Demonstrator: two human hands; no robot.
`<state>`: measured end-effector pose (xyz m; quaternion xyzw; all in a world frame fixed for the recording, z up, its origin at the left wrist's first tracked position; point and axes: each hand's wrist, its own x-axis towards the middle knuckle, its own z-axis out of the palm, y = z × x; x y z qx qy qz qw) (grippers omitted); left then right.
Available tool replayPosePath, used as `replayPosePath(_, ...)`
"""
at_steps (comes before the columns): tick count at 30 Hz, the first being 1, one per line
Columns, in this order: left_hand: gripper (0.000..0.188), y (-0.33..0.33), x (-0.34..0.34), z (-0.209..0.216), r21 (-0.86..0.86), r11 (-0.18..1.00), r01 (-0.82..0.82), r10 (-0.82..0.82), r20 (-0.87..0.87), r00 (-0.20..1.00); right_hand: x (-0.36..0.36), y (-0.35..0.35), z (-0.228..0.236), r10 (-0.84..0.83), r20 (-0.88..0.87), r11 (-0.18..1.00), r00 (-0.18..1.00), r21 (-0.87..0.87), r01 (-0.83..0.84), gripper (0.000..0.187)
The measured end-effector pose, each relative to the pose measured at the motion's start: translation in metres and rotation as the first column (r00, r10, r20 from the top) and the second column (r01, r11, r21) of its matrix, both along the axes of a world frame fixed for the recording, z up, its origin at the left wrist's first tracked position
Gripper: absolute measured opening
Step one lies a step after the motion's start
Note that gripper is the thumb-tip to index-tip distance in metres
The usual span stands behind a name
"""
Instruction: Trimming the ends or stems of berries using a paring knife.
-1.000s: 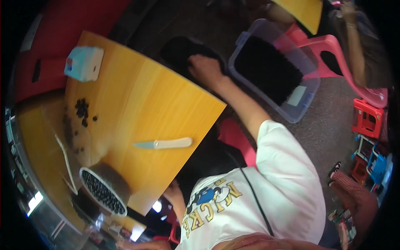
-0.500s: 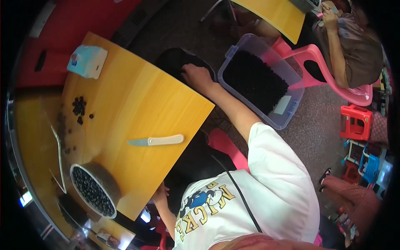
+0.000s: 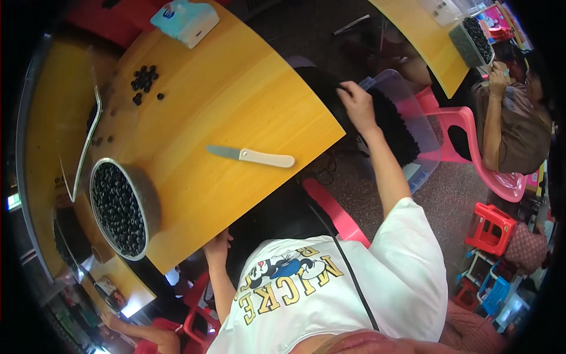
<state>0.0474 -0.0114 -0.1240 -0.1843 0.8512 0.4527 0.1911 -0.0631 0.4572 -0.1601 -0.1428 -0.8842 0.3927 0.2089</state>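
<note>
Hanging beyond the table corner, your right hand point(image 3: 358, 108) had its fingers loosely bent; whether they pinched anything could not be told. With twelve at the top of the view, the clear plastic tub point(image 3: 415, 106) lay just beside that hand, between three and four o'clock, its long side running roughly from eleven to five and partly covered by your right forearm point(image 3: 386, 168). Your right hand was plainly the nearer one to it. Small black pieces point(image 3: 398, 127) filled much of the tub. Toward ten o'clock from your fingers sat a dark shape point(image 3: 318, 88), too shadowed for you to make out.

Farther off, at eight o'clock, a knife point(image 3: 250, 156) lay on the table point(image 3: 277, 106), blade toward nine, handle toward three. Your left hand point(image 3: 218, 241) was by the near table edge, partly hidden, so its grip could not be told. Between nine and ten o'clock from it stood a metal bowl point(image 3: 152, 206) heaped with shiny black balls point(image 3: 118, 206); beyond, toward twelve, you had a loose cluster point(image 3: 143, 81), then a pale blue packet point(image 3: 186, 22).

Farthest, at two o'clock, a co-worker point(image 3: 513, 127) sat near a second container point(image 3: 464, 48) of dark pieces.
</note>
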Motion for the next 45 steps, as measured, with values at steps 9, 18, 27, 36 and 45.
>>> replayPosePath(9,0.022,-0.01,-0.005,-0.006,-0.026,0.998,0.052,-0.05,0.086,0.995,0.1,0.021,0.126,-0.198,0.062,0.98,0.978,-0.01,0.199,0.018)
replayPosePath(18,0.027,-0.007,-0.008,-0.009,-0.015,0.995,0.097,-0.095,0.076,0.993,0.2,0.046,0.259,0.054,-0.146,0.715,0.988,0.696,0.063,0.026)
replayPosePath(27,0.021,0.001,-0.003,0.009,0.012,0.994,0.106,-0.106,0.049,0.993,0.175,0.043,0.253,0.083,-0.096,0.883,0.992,0.469,-0.028,0.029)
replayPosePath(36,0.016,-0.008,0.004,-0.003,0.08,0.994,0.081,-0.081,-0.006,0.997,0.163,0.048,0.26,0.052,-0.013,0.962,0.999,0.267,-0.047,0.033)
replayPosePath(45,0.017,-0.003,-0.001,0.001,0.038,0.996,0.086,-0.087,0.013,0.996,0.154,0.05,0.265,0.005,0.105,0.999,0.994,0.047,-0.01,0.037)
